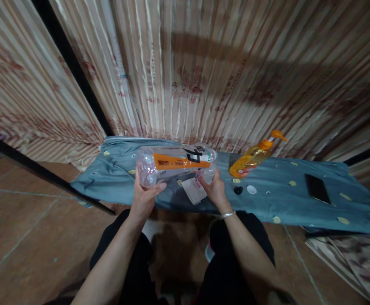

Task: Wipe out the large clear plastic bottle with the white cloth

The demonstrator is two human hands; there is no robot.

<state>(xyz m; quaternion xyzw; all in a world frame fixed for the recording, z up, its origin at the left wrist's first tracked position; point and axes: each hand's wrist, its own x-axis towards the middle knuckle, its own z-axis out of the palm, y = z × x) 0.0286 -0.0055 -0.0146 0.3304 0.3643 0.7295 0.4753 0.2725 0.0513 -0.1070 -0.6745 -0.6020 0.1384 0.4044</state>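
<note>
A large clear plastic bottle (180, 161) with an orange and white label lies on its side between my hands, just over the cloth-covered bench. My left hand (144, 197) grips its wide base end, the thumb along the near side. Round the opposite, narrower end is my right hand (216, 192), a bracelet on its wrist. A white cloth or paper piece (193, 190) with a coloured print lies below the bottle, beside my right fingers; whether they touch it I cannot tell.
Right of the bottle stands a tilted-looking pump bottle (250, 162) of orange liquid. Near it are a small black cap-like piece (238, 190) and a white disc (251, 189). A dark phone (317, 188) lies farther right on the blue-green cloth (283, 203). Striped curtain (204, 76) hangs behind; black poles (73, 63) stand left.
</note>
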